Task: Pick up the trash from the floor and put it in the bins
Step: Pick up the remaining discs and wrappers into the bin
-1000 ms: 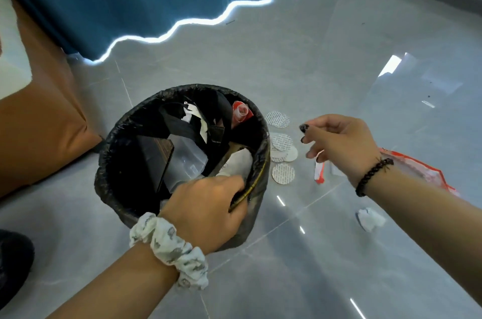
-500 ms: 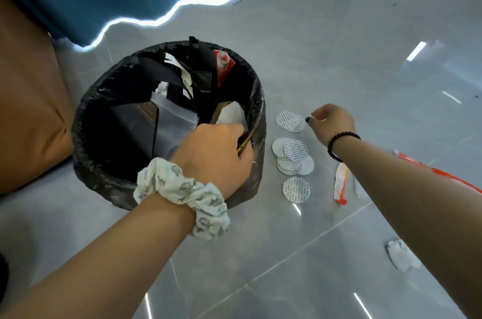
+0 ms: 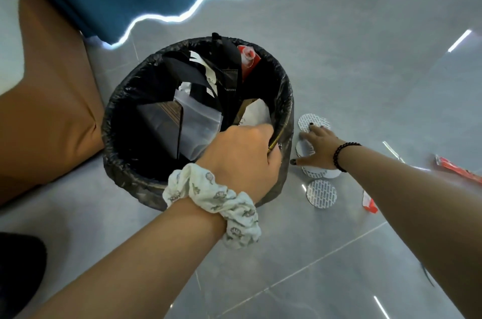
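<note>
Left hand clamps bin rim, steadying. Right hand flat, fingers spread, pressing foil discs on floor beside bin. Discs thin, light, slick on tile; I'd slide one, pinch lifted edge.

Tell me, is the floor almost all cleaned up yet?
Not yet. The bin already holds lots of scraps. The left hand grips its rim, and the right hand lies spread on the round foil discs beside it, none lifted. One more disc and the red wrappers remain on the floor.
</note>
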{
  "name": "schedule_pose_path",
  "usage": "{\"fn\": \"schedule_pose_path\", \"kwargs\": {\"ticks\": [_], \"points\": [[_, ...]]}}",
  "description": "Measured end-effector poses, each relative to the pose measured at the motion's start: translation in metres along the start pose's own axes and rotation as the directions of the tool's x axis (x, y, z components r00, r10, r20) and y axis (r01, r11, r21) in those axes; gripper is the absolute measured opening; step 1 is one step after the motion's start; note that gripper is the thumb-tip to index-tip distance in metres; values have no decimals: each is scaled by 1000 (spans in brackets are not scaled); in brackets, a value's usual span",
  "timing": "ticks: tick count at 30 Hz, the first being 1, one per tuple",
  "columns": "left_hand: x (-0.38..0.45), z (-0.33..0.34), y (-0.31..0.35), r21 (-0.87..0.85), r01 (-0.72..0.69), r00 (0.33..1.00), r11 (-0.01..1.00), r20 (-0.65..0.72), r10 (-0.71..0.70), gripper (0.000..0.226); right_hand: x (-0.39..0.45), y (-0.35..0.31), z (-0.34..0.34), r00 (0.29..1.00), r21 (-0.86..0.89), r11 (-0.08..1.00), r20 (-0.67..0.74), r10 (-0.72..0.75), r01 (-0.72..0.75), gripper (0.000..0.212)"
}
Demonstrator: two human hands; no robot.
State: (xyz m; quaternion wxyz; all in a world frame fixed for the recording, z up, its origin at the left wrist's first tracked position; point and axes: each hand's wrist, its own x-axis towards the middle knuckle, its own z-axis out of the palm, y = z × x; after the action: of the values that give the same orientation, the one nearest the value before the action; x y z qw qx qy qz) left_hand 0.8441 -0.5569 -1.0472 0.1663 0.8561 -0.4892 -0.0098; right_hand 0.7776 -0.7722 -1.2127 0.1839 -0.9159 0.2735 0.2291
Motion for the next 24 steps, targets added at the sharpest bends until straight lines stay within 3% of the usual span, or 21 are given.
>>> {"fn": "schedule_pose_path", "kwargs": {"ticks": [5,11,14,16,18,21,24], "points": [[5,1,1,21,-2,1000,1000,22,2,40,-41,-4,26,994,-69,992,7,-108,108,93],[2,-2,3,74,1,1000,997,27,-3,41,-120,-2,85,988,-189,972,-29,-151,143,72],[-13,-6,5,84,-111,993,990,53,107,36,-153,-3,103,993,-191,975,-15,-120,115,64],[-38,-6,8,97,-297,955,950,25,296,29,-176,-2,107,993,-175,978,23,-112,114,60],[-63,-2,4,128,-405,914,905,82,397,28,-185,-3,112,989,-177,973,44,-139,145,57],[-98,0,1,163,-477,872,864,215,441,34,-208,-3,114,983,-177,969,88,-162,176,55],[-125,-8,7,232,-507,858,830,233,458,18,-236,-5,117,982,-155,973,114,-154,170,53]]}}
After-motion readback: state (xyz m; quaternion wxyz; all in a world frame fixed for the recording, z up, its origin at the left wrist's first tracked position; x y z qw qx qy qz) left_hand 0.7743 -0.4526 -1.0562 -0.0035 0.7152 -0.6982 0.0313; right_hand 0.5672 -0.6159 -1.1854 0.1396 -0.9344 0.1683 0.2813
